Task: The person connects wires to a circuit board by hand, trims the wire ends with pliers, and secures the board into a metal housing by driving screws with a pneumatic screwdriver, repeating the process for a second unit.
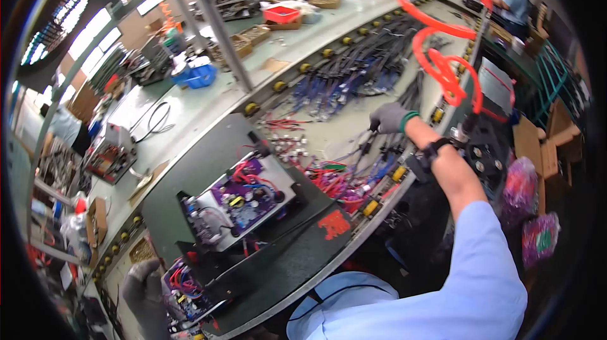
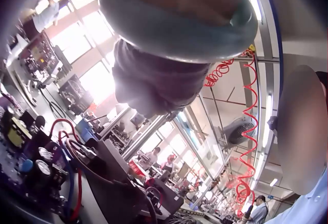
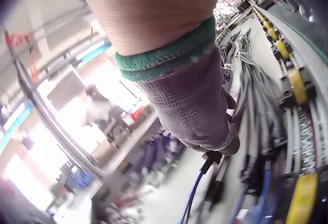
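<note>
My right hand (image 1: 389, 117), in a grey glove with a green cuff, reaches over the conveyor and pinches a black cable (image 3: 207, 163) whose blue and dark wires hang below the fingers. Around it lie loose grey and black cables (image 3: 256, 101). My gloved left hand (image 1: 140, 296) is at the lower left, fingers bent beside a circuit board assembly (image 1: 190, 289) with red and blue wires; I cannot tell whether it grips its edge. Between the hands, a metal chassis with a purple circuit board (image 1: 243, 198) sits on a dark board (image 1: 171, 201).
Bundles of dark cables with blue ends (image 1: 354, 74) lie farther along the conveyor. Red and purple wires (image 1: 335, 185) are heaped beside the dark board. A coiled orange air hose (image 1: 442, 74) hangs at the right. A metal post (image 1: 221, 30) rises from the far bench.
</note>
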{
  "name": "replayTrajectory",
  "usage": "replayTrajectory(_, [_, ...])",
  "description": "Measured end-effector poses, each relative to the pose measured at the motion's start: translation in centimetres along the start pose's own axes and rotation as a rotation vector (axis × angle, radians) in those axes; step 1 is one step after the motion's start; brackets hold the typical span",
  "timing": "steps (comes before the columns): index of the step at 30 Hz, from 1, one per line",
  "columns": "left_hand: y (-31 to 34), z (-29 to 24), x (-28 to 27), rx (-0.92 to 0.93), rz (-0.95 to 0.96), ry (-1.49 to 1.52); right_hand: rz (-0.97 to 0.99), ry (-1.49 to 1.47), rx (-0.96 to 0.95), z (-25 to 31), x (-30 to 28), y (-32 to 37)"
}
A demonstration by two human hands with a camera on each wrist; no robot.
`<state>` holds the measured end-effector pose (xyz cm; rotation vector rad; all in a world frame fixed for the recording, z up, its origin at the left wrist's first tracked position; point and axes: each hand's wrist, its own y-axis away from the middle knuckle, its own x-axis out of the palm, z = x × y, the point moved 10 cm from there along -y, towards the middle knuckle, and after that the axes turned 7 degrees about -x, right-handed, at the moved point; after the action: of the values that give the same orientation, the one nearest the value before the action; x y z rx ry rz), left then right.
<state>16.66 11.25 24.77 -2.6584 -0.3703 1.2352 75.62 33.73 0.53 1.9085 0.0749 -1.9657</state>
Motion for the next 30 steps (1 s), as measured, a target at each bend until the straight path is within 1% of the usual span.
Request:
replayTrajectory(2, [-0.7,-1.9,0.4,0.017,-0.011,0.058,-0.311,-0.347,-0.156,2.7,-6.2,-0.5])
replayTrajectory(3, [-1.2,-3.0,1.1,-0.004,-0.014,0.085,-0.438,-0.449,-0.219,5.4,-9.5,0.5])
replayTrajectory(4, [-1.8,-3.1,2.0,-0.008,0.033,0.104,-0.567,-0.550,-0.280,8.7,-12.8,1.8])
replayTrajectory(5, [-2.4,-5.2,3.1,0.115,0.070,0.092,-0.645,-0.583,-0.347,11.8,-14.7,2.9])
replayTrajectory(6, [-2.8,-7.9,4.6,0.237,0.108,0.078,-0.658,-0.691,-0.468,14.7,-15.4,3.5])
replayTrajectory(7, [-3.1,-9.6,6.1,0.305,0.131,0.107,-0.832,-0.633,-0.656,18.1,-16.5,4.8])
replayTrajectory(8, [-3.3,-11.1,7.7,0.371,0.156,0.136,-0.866,-0.438,-0.712,20.9,-16.0,4.9])
replayTrajectory(9, [-3.3,-12.6,9.5,0.485,0.179,0.098,-0.888,-0.394,-0.754,24.1,-16.8,6.1])
replayTrajectory(10, [-2.9,-14.2,11.0,0.604,0.206,0.056,-0.902,-0.179,-0.759,26.6,-16.4,6.1])
replayTrajectory(12, [-1.7,-17.7,13.4,0.753,0.194,-0.166,-0.911,-0.057,-0.776,27.8,-15.5,5.7])
replayTrajectory(13, [-2.4,-18.3,14.3,0.754,0.186,-0.170,-0.917,-0.054,-0.782,27.9,-15.4,5.6])
replayTrajectory(15, [-3.9,-18.4,15.7,0.760,0.006,-0.207,-1.021,0.064,-0.817,27.9,-15.3,6.8])
replayTrajectory(16, [-4.6,-17.9,16.9,0.754,0.000,-0.205,-1.018,0.067,-0.824,27.9,-15.0,6.9])
replayTrajectory(18, [-6.5,-16.1,19.4,0.680,-0.022,-0.216,-1.039,0.051,-0.729,27.0,-15.2,6.8])
replayTrajectory(19, [-6.7,-14.7,22.0,0.599,0.212,-0.208,-1.033,0.054,-0.732,27.0,-14.9,7.0])
replayTrajectory(20, [-6.2,-14.4,22.8,0.597,0.216,-0.205,-1.004,0.081,-0.706,27.1,-14.4,7.0])
replayTrajectory(22, [-6.4,-13.4,23.7,0.457,0.225,-0.134,-0.976,0.111,-0.678,27.0,-14.3,7.1])
replayTrajectory(24, [-6.6,-13.4,23.3,0.485,0.213,-0.073,-0.866,-0.006,-0.715,27.1,-14.5,6.7])
replayTrajectory(25, [-6.8,-13.0,23.5,0.442,0.254,-0.060,-0.861,-0.006,-0.720,27.0,-14.6,6.4])
replayTrajectory(26, [-6.9,-12.7,23.8,0.399,0.295,-0.046,-0.745,-0.045,-0.717,26.9,-14.2,5.1])
replayTrajectory(27, [-6.9,-12.6,23.8,0.393,0.297,-0.048,-0.631,-0.086,-0.712,26.8,-13.6,3.9])
replayTrajectory(28, [-7.0,-12.5,23.8,0.380,0.305,-0.032,-0.629,-0.091,-0.712,26.6,-14.2,3.8])
replayTrajectory(30, [-6.9,-12.4,23.6,0.365,0.315,-0.014,-0.469,-0.117,-0.803,27.2,-14.6,3.8])
